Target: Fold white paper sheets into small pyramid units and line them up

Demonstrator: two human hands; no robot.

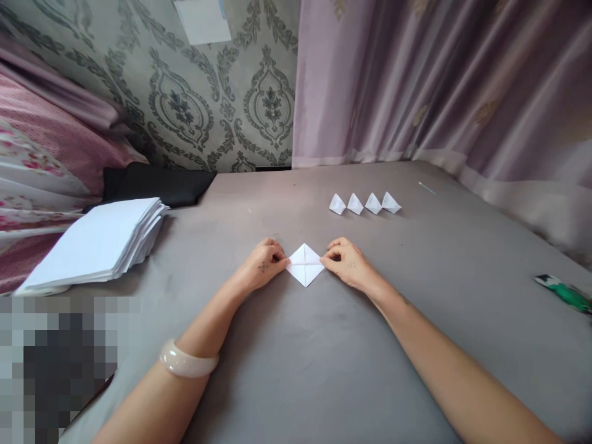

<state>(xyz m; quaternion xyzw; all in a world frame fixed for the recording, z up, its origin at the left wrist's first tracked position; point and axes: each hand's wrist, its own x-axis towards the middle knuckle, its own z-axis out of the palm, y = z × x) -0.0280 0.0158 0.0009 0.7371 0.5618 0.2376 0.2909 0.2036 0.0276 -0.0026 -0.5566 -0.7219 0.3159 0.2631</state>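
A small folded paper (305, 272) with creases crossing at its middle forms a white diamond in front of me. Its left corner is pinched between thumb and fingers of my left hand (266, 264). At the opposite corner my right hand (345, 262) pinches it the same way. Beyond my right hand several white folded paper pieces stand in a row, among them a left-end piece (337, 204) and a right-end piece (391, 203). A pale bangle (189, 361) circles my left forearm.
To the left lies a thick stack of white paper (99, 237), with a black flat item (157, 182) behind it. A green-handled tool (565, 293) rests at the right edge. A thin stick (426, 187) lies at the back right, near the curtain (383, 80).
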